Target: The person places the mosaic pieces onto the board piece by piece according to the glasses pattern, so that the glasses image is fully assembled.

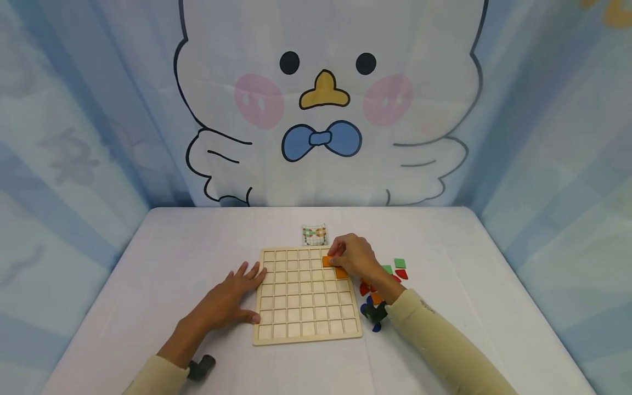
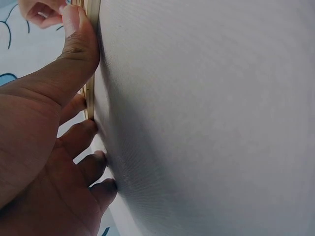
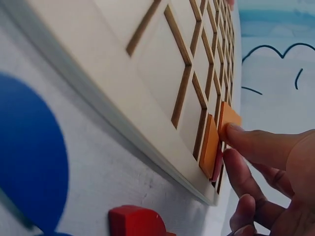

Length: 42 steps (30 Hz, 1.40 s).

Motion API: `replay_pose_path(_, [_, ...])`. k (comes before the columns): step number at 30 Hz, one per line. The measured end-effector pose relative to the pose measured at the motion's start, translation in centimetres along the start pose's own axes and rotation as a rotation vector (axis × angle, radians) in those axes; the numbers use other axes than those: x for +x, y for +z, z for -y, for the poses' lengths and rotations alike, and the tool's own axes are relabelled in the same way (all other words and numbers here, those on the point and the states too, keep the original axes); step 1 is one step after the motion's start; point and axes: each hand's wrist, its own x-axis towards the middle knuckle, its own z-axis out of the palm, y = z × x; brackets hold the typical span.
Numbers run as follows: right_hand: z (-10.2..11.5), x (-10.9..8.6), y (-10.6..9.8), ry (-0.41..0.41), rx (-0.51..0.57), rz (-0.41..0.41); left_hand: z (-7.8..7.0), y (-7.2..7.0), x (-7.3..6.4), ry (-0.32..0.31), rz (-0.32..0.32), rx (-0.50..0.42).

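Note:
A pale wooden grid board (image 1: 307, 314) lies on the white table. At its upper right, my right hand (image 1: 356, 257) pinches an orange square tile (image 1: 326, 261) with thumb and finger, over the top row. In the right wrist view this tile (image 3: 230, 117) is tilted, with the thumb on its near edge. Just below, a second orange tile (image 1: 342, 273) sits at the right column, with a red piece (image 3: 218, 162) close behind it. My left hand (image 1: 224, 299) is spread at the board's left edge, thumb and fingertips touching the rim (image 2: 90, 98).
Right of the board lie loose pieces: green squares (image 1: 400, 263), red pieces (image 1: 402, 274), an orange tile (image 1: 377, 298) and blue pieces (image 1: 377, 327), some partly under the right forearm. A small printed pattern card (image 1: 315, 235) stands behind the board. A patterned curtain (image 1: 321, 175) hangs beyond.

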Motion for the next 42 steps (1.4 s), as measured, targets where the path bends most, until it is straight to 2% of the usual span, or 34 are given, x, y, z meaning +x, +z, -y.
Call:
replay_pose_path(7, [0.2, -0.2, 0.2, 0.026, -0.037, 0.017, -0.2, 0.1, 0.1, -0.004, 0.001, 0.002])
replay_pose_path(16, [-0.6, -1.0, -1.0, 0.061, 0.018, -0.010, -0.4, 0.1, 0.0, -0.006, 0.005, 0.001])
replay_pose_path(24, [-2.7, -1.9, -3.1, 0.100, -0.035, -0.074, -0.7, -0.1, -0.3, -0.018, 0.007, -0.005])
replay_pose_path(33, [-5.9, -3.1, -5.4, 0.144, -0.058, -0.098, -0.4, 0.0, 0.1, -0.005, 0.006, 0.012])
replay_pose_path(42, [-7.9, -4.9, -6.8, 0.162, -0.062, -0.113, -0.2, -0.1, 0.2, 0.007, 0.004, 0.013])
